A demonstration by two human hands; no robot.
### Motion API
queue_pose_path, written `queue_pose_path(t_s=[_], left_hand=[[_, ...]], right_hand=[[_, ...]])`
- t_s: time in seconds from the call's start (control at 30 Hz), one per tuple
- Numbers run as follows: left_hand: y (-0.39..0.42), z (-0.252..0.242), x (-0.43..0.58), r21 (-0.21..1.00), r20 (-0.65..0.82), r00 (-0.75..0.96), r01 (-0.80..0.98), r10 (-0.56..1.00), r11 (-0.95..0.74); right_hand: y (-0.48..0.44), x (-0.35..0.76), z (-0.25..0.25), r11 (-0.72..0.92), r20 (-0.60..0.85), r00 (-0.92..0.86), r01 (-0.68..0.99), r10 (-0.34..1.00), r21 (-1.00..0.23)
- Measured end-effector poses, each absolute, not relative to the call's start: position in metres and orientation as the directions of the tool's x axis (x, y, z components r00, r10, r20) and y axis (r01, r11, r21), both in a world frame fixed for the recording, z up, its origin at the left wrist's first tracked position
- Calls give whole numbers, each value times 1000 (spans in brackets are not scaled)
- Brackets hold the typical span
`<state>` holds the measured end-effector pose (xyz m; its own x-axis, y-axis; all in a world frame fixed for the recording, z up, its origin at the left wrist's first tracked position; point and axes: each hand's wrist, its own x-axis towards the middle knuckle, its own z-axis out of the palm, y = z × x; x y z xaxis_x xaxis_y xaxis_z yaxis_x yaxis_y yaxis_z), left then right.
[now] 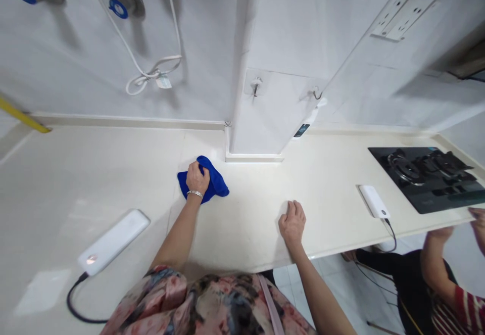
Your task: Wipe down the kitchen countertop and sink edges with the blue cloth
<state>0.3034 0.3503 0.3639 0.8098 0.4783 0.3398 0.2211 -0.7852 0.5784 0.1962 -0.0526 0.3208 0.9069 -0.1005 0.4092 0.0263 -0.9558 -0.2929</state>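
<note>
A blue cloth [216, 179] lies bunched on the cream countertop [242, 229], close to the foot of the wall pillar. My left hand [197, 178], with a bracelet at the wrist, presses down on it with the fingers closed over the fabric. Parts of the cloth spread out on both sides of that hand. Farther right, my right hand [293, 224] rests on the counter near its front edge, holding nothing, its fingers slightly bent and loosely extended.
A white power bank [113, 241] with a black cable lies left; another white power bank [374, 201] lies right, beside the black gas hob [428, 178]. The wall pillar [261, 112] juts out behind. Another person [441, 274] sits at the right. A yellow pipe [22, 115] stands far left.
</note>
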Motion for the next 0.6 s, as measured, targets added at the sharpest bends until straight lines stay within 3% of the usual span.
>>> queue_pose_path(t_s=[0.1, 0.23, 0.33, 0.6], left_hand=[[347, 371, 302, 493, 341, 899, 79, 276, -867], [340, 374, 309, 398, 184, 981, -23, 55, -917], [331, 371, 321, 400, 125, 991, -7, 47, -917], [314, 370, 339, 414, 163, 984, 2, 77, -910]], right_hand=[[-53, 196, 321, -958, 417, 904, 33, -93, -286], [-54, 195, 320, -961, 415, 906, 38, -82, -273], [-55, 195, 320, -962, 400, 912, 29, -85, -270], [-54, 194, 323, -965, 395, 915, 23, -86, -263]])
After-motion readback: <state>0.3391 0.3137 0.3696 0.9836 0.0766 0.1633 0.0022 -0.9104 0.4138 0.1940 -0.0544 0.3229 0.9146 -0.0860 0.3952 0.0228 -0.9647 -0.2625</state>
